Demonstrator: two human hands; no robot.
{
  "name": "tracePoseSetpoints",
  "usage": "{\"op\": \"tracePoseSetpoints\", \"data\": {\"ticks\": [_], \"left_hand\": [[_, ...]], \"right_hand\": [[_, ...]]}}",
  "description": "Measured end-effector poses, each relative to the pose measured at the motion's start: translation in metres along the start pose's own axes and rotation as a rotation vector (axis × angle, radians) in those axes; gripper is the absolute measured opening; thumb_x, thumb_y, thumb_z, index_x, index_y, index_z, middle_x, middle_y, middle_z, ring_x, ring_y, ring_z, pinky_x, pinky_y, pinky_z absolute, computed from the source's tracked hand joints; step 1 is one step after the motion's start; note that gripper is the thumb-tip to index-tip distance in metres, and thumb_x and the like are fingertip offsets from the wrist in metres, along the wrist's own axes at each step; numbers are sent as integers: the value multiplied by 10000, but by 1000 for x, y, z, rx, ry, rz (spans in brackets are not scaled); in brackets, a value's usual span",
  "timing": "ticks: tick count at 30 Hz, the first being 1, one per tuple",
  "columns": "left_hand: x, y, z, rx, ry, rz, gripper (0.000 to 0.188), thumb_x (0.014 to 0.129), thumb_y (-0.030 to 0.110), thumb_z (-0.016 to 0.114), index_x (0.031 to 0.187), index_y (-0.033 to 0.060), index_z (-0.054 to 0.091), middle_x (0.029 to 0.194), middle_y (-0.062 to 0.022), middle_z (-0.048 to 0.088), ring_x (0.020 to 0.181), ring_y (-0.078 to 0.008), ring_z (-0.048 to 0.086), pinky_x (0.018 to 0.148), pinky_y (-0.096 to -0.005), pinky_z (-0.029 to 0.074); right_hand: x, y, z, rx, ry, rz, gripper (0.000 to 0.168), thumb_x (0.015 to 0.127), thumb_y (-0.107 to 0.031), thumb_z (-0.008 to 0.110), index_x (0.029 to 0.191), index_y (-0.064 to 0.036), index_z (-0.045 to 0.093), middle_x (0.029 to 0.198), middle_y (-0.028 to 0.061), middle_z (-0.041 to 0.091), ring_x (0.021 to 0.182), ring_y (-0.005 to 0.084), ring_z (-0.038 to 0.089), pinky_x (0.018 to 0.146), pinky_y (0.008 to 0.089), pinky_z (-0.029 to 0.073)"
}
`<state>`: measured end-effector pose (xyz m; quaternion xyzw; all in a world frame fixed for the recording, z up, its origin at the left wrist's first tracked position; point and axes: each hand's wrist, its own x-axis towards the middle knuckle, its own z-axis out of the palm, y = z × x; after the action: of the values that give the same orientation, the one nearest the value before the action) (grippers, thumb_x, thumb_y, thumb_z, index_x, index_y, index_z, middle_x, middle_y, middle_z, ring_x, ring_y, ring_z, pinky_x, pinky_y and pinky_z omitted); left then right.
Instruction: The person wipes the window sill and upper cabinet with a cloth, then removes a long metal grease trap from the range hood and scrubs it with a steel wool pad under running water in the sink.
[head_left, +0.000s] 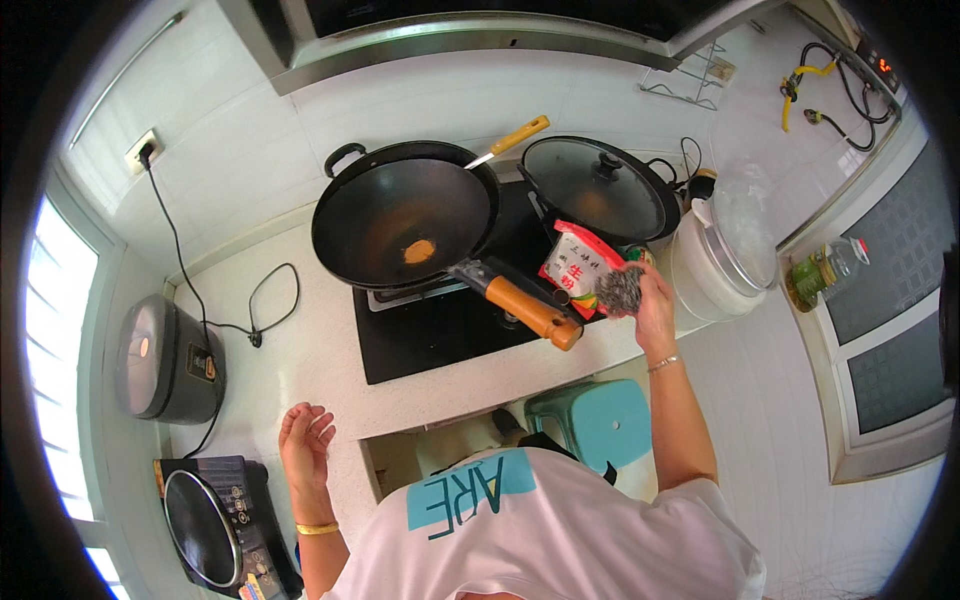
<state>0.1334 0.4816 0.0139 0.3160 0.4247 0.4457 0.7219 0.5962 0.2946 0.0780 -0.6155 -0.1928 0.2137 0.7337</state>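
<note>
My right hand (655, 304) is closed on a grey steel-wool scrubber (619, 291), beside a red and white food packet (576, 262) that lies at the right of the black gas stove (420, 341). A large black wok (405, 214) with a wooden handle (529, 307) stands on the left burner, and a brownish patch shows on its inside. A spatula (521, 137) with a yellow handle leans on its rim. On the right burner sits a black pan under a glass lid (596, 187). Over the counter at the left, my left hand (306, 442) holds nothing, fingers loosely curled and apart.
A grey rice cooker (171, 360) and an induction cooktop (217, 525) stand on the left. Cables (255, 330) lie on the white counter. A white bucket (709, 262) stands right of the stove, near a glass jar (825, 274). A turquoise stool (611, 424) is below the counter edge.
</note>
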Motion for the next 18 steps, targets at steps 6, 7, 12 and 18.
{"op": "tracePoseSetpoints", "data": {"ticks": [6,7,12,18], "left_hand": [[8,-2,70,92,-75,-39,138,891,131,527,1005,56,553,880,-102,645,791,-206,648,666,-296,534],[10,-5,86,121,-84,-65,156,889,133,525,1018,50,553,883,-108,645,793,-210,648,670,-298,535],[22,-29,166,335,-413,-294,323,899,214,537,1146,6,525,921,-130,648,796,-210,648,665,-284,526],[30,-58,243,374,-639,-449,346,936,271,508,1151,-2,516,926,-115,649,784,-170,636,681,-270,515]], "right_hand": [[15,11,17,-144,-311,-88,207,775,-5,423,876,17,602,811,37,606,750,103,561,707,234,453],[12,12,21,-195,-366,-179,215,765,19,432,872,15,619,805,19,613,752,91,553,699,220,439],[-9,-11,34,-438,-651,-95,221,813,-23,478,952,-13,648,801,21,632,698,94,559,624,230,444],[-4,-46,49,-1000,-755,-528,557,693,-505,700,975,-28,635,844,141,650,724,305,632,642,373,492]]}}
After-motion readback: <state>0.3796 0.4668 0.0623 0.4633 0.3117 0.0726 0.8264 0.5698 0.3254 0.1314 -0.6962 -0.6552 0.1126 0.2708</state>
